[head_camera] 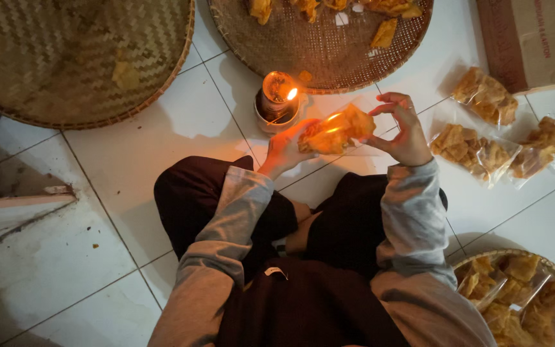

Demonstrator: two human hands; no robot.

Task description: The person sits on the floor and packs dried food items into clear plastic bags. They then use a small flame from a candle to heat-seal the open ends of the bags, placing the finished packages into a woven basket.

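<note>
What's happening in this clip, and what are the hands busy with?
A person seated on a white tiled floor holds a clear bag of fried snacks between the left hand and the right hand, beside a small lit flame lamp. More filled bags lie to the right, others fill a basket, and a woven tray holds loose pieces.

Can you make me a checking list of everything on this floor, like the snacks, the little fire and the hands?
Surface: white tiled floor.
Job's things: clear snack bag held beside lit flame lamp.
Clutter: filled bags on floor; woven tray with loose snacks; upturned woven tray; basket of bags.
Grippers: left hand and right hand both grip the bag.
Cables: nothing seen.
Surroundings: cardboard box.
</note>
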